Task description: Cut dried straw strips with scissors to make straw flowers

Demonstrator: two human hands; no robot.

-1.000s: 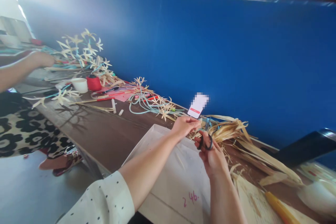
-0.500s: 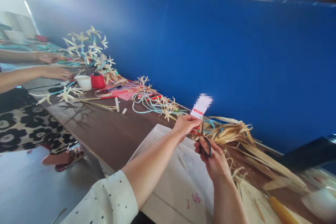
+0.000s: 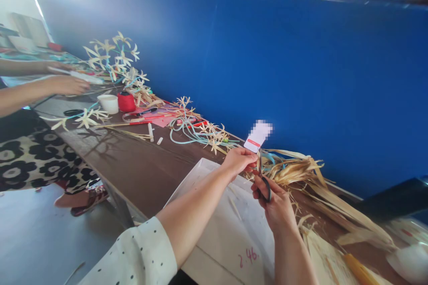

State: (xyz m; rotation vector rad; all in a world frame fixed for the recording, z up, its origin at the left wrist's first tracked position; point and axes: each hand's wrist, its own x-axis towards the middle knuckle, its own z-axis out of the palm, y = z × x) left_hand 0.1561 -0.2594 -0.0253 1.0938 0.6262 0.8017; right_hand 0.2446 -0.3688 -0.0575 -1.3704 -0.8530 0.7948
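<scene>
My left hand (image 3: 239, 160) is closed, thumb and fingers pinching a small pale strip of dried husk (image 3: 258, 163). Just to its right, my right hand (image 3: 279, 209) grips dark-handled scissors (image 3: 267, 189), fingers through the loops. The blades point up at the strip beside my left fingertips; whether they touch it I cannot tell. Behind the fingertips, a white card with a red band (image 3: 253, 143) stands out against the blue wall. Below both hands lies a shallow white box (image 3: 214, 205). A bundle of dried husks (image 3: 290, 171) is right of the scissors.
On the left, a co-worker's hands (image 3: 68, 84) handle a white tool (image 3: 87, 77). Husk flowers (image 3: 112, 55), a white cup (image 3: 109, 104), red thread (image 3: 126, 102) and pale blue cords (image 3: 179, 133) lie along the table (image 3: 147, 164). A blue wall (image 3: 267, 62) runs behind.
The co-worker's hands have brought up the white tool, which now shows above the table. My hands keep almost the same place; the scissors have turned slightly and their loops look narrower.
</scene>
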